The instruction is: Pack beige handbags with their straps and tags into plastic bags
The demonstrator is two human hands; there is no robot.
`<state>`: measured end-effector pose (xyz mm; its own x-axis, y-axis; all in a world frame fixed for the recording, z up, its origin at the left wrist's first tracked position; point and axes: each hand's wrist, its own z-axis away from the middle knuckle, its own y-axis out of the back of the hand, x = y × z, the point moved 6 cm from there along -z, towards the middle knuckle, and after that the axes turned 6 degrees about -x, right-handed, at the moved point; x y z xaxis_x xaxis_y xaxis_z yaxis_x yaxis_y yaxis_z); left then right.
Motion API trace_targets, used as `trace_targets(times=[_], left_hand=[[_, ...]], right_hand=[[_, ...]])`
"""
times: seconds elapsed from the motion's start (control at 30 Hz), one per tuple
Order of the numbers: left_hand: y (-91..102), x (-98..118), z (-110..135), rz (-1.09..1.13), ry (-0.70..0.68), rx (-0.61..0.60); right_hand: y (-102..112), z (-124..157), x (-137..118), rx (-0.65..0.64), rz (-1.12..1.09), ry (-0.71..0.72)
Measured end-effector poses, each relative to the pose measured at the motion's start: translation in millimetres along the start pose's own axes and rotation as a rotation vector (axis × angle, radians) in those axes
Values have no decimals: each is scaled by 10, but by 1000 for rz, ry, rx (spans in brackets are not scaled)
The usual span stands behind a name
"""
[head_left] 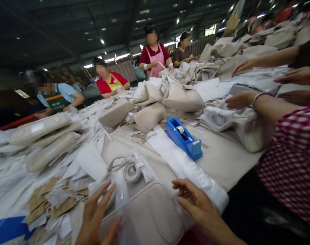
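Here I see my left hand (97,217) spread open, pinning the clear plastic sleeve (124,199) over the beige bag (155,217) at the table's near edge; my right hand (196,204), open too, steadies its far side; tape dispenser (185,137) beyond.

A long pale surface (221,160) runs the length of the hall. On it lie a blue tape dispenser (184,137), a white folded plastic strip (185,166), beige fabric bags (170,98) heaped mid-way, a clear-wrapped beige bag (147,211) at the near edge, and brown card scraps (47,200) left.
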<state>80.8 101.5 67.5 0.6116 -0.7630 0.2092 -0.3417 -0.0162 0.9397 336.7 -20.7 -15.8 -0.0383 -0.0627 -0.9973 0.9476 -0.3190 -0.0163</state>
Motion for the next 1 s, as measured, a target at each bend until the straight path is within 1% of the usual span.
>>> trace_targets(times=[0.03,0.1,0.17,0.23,0.3,0.37,0.47,0.53,0.6,0.63,0.67,0.73,0.8,0.83,0.9,0.97,1.0], left_hand=[[-20,174,-174,36,-60,-71],[-107,521,-478,120,-224,-193],[-257,759,-687,199,-340,-324],[-414,869,-794,253,-386,-421],[-531,886,-827,276,-378,-460],[-598,875,-822,291,-356,-466],[-639,876,-815,335,-307,-486],[-644,892,-827,373,-275,-494],[-647,905,-836,412,-253,-488],[-655,909,-833,430,-251,-484],[-667,909,-824,446,-253,-478],[-701,895,-797,469,-265,-450],[-712,873,-771,492,-299,-388],[-691,862,-759,501,-327,-343],[-587,840,-721,489,-389,-262],[-407,804,-619,443,-421,-223],[-305,760,-531,422,-396,-219]], right_hand=[[-13,3,-22,-8,40,21],[-47,-9,-50,-25,93,67],[-66,-39,-47,-23,115,94],[-74,-77,-24,-14,117,101],[-84,-119,2,-19,93,86],[-106,-161,16,-48,48,75],[-129,-208,33,-82,9,86],[-130,-211,87,-83,14,65],[-146,-189,167,-91,20,2],[-158,-174,191,-83,42,-18],[-178,-164,188,-64,86,-8],[-257,-162,106,0,217,113],[-407,-187,33,40,333,257],[-493,-216,45,33,370,292],[-612,-301,165,7,426,288],[-638,-399,339,-43,485,265],[-628,-442,412,-86,512,273]])
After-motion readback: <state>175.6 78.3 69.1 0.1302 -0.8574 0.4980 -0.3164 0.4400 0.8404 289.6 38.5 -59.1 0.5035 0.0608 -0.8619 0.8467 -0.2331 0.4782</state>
